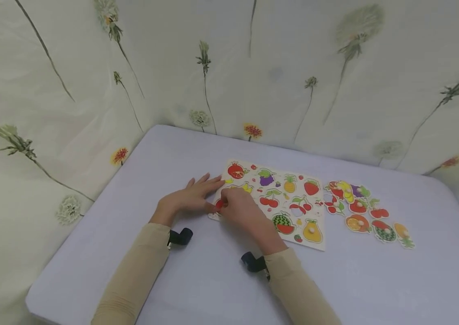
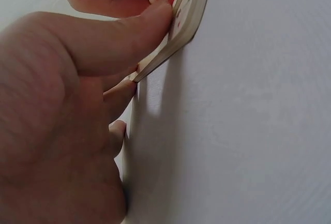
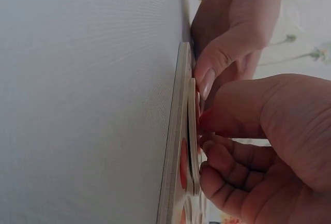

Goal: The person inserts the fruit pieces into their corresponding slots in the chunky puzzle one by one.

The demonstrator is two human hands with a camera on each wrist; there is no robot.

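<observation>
A wooden fruit puzzle board [image 1: 318, 217] lies on the table, with several fruit pieces in it. At its left end my right hand [image 1: 245, 211] pinches a red fruit piece [image 1: 218, 204] between thumb and fingers. In the right wrist view the piece's edge [image 3: 193, 146] stands slightly raised over the board, its lower part just off the surface; its full picture is hidden by the fingers. My left hand [image 1: 186, 198] lies along the board's left side with fingers extended. Its thumb [image 2: 139, 32] presses at the board's corner, right by the piece.
Right of the board lies a loose group of fruit pieces, among them an orange [image 1: 357, 223], a watermelon [image 1: 383, 230] and a pineapple [image 1: 403, 234]. The pale table [image 1: 197, 280] meets a flower-printed curtain [image 1: 164, 67] at the back and left.
</observation>
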